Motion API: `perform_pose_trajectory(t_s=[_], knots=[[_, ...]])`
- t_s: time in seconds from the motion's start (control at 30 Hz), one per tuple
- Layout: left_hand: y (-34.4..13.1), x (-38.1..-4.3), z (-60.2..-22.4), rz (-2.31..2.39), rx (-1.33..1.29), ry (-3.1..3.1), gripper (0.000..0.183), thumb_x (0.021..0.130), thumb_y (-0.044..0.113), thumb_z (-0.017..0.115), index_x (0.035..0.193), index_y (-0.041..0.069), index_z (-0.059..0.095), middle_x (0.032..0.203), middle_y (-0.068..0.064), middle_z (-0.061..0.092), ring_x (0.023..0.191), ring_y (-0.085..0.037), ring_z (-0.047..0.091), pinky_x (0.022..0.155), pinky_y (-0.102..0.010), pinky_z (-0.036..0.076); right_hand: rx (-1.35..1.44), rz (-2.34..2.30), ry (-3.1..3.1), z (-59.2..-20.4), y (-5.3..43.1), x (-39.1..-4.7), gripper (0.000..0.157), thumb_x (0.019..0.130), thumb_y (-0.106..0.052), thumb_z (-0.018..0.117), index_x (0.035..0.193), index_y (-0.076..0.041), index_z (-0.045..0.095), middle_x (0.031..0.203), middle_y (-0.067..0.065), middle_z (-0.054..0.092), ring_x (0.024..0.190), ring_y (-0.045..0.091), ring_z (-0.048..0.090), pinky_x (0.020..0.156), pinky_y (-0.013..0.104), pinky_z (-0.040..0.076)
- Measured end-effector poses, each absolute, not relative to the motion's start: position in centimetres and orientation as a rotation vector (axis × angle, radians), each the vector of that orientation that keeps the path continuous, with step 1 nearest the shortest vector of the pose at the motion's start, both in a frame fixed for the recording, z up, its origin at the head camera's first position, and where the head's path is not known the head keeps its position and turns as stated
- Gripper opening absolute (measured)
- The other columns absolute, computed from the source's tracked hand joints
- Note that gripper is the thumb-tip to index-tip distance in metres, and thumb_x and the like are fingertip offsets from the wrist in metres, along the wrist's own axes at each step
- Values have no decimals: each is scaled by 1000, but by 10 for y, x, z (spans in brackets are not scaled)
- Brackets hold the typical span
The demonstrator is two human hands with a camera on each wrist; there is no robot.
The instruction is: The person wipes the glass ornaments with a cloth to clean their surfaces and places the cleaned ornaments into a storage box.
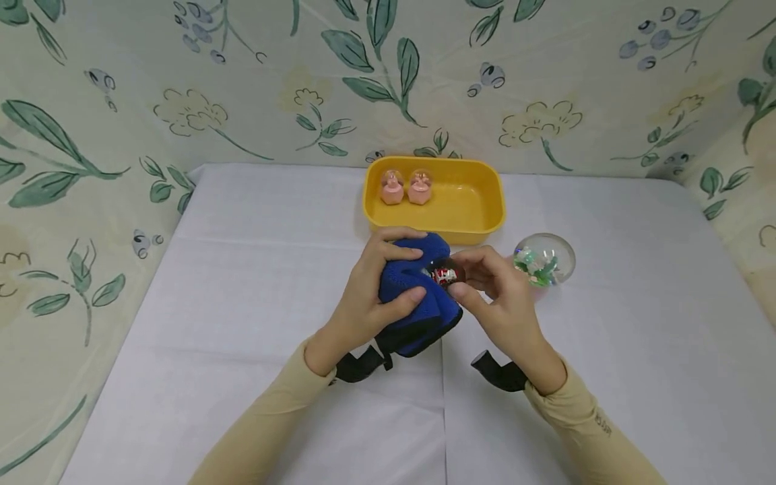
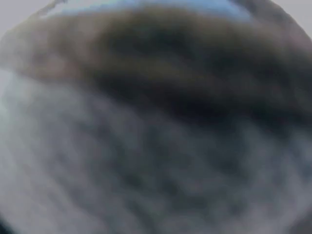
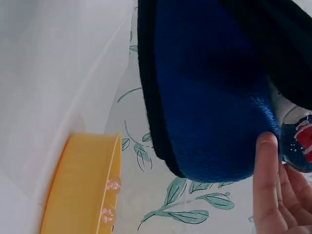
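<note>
A blue cloth (image 1: pixel 418 296) with a black border is bunched up above the table; my left hand (image 1: pixel 370 296) grips it with fingers and thumb curled round its sides. In a fold of the cloth sits a small clear globe (image 1: pixel 447 274) with a red and white figure inside. My right hand (image 1: pixel 503 296) pinches this globe by its right side. In the right wrist view the cloth (image 3: pixel 209 97) hangs beside the globe (image 3: pixel 298 141), near the fingers (image 3: pixel 266 170). The left wrist view is too blurred and close to read.
Behind the hands stands a yellow tray (image 1: pixel 469 229), two small pink globes (image 1: pixel 392 188) at its left end. A larger clear globe (image 1: pixel 559 252) with flowers and a pink base is just right of my right hand. White cloth (image 1: pixel 242 269) covers the table, before a leaf-patterned curtain (image 1: pixel 436 81).
</note>
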State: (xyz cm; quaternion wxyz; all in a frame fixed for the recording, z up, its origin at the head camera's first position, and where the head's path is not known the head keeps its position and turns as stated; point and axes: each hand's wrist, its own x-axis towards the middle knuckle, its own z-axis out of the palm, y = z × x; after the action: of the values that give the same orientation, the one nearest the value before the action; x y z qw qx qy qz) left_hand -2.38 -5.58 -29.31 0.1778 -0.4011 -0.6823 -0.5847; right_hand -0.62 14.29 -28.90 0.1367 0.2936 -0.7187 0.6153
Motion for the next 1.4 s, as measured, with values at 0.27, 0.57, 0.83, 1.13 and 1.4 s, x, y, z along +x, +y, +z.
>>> perform_pose_trajectory(t_s=[0.27,0.57,0.83,1.13,1.4], knots=[[-61,-24,-292,-1987,-992,-1883,60,94,50,52,115,-6,43,130,-20,44,120,-28,44,102,-45,38,1123,1299,-2038,-285,142,-10,50,93,-33,61,122,8,53,123,22,56,113,27,53,91,26,47],[-59,-23,-295,-1830,-1115,-1932,53,96,48,50,116,-1,44,129,-19,43,119,-30,45,99,-43,41,1102,1260,-1914,-291,145,-14,51,87,-34,70,109,11,62,105,18,65,95,20,61,86,22,48],[-59,-25,-294,-1499,-1247,-1979,43,97,43,50,117,6,42,130,-21,39,118,-34,43,99,-42,42,941,1545,-1945,-298,143,-13,58,86,-36,71,107,16,58,107,8,67,78,13,60,73,18,51],[-57,-26,-298,-1393,-1240,-2016,46,95,44,52,121,7,41,132,-20,36,121,-34,42,101,-41,40,683,1820,-2059,-297,139,-9,48,88,-30,70,107,12,58,106,7,64,90,15,64,78,21,52],[-59,-30,-301,-1554,-1091,-2014,54,95,51,50,123,6,42,133,-17,40,122,-29,41,101,-41,39,662,1831,-2082,-292,135,-8,29,87,-2,65,113,8,57,110,15,63,99,19,63,85,24,50]])
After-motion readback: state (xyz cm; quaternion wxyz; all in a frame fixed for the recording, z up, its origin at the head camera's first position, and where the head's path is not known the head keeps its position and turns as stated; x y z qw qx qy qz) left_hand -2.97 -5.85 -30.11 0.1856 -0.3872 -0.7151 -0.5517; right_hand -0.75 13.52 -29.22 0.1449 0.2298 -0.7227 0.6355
